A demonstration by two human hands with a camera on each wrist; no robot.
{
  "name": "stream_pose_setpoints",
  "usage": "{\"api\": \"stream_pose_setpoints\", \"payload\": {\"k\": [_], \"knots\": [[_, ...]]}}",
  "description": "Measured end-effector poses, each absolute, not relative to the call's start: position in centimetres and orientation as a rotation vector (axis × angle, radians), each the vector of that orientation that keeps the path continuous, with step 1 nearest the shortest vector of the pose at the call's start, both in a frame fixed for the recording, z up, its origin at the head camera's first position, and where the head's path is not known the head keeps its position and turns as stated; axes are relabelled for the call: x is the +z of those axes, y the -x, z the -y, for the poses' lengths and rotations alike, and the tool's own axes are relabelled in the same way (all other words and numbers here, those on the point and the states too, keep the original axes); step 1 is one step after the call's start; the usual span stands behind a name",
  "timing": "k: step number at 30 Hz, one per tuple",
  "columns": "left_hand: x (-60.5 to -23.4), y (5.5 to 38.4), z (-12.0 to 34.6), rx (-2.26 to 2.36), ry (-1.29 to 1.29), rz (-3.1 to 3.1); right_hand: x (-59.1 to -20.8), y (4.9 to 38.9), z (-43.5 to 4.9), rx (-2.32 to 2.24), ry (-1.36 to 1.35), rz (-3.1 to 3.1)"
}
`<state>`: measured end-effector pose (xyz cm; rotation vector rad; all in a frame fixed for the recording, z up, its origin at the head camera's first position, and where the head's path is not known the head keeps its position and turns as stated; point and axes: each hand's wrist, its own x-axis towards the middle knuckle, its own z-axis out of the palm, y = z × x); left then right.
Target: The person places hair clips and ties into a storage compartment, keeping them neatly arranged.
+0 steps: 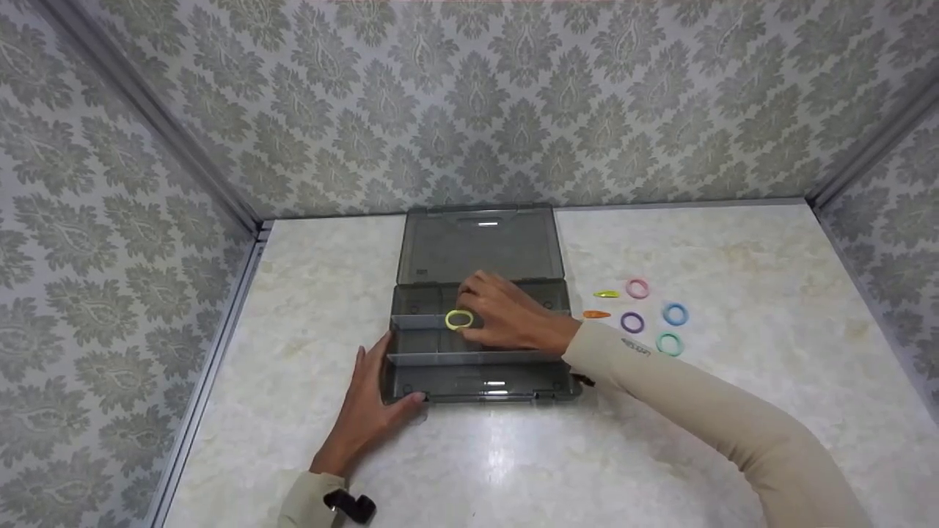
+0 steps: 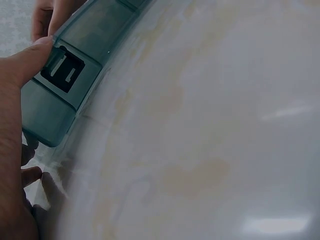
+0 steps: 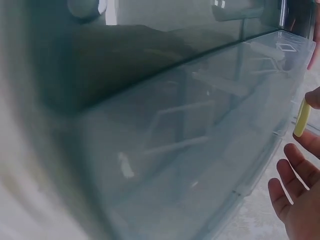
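A dark translucent divider box (image 1: 480,398) lies with its lid (image 1: 480,249) folded back toward the wall. My left hand (image 1: 367,402) grips its near left corner, the thumb on the front side; the left wrist view shows that thumb (image 2: 32,60) beside the front latch (image 2: 64,70). Over the box's middle, my right hand (image 1: 506,312) pinches a yellow hair tie (image 1: 448,320) between thumb and index finger. In the right wrist view the hair tie (image 3: 302,119) shows edge-on, the other fingers spread below. The right hand and forearm hide part of the compartments.
Right of the box lie a yellow-green hair clip (image 1: 607,294), an orange hair clip (image 1: 596,314), and pink (image 1: 629,290), purple (image 1: 623,323), blue (image 1: 665,315) and green (image 1: 659,345) hair ties. Patterned walls (image 1: 477,110) bound the marbled table (image 1: 293,293) behind and at both sides.
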<state>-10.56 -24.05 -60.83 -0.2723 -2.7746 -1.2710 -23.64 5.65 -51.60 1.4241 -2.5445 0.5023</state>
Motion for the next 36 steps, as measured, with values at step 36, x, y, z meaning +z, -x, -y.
{"api": "stream_pose_setpoints", "payload": {"k": [36], "knots": [[-60.4, 10.5, 23.9, -1.307, 0.222, 2.805, -52.1, 23.9, 1.4, 0.233, -1.558, 2.741]]}}
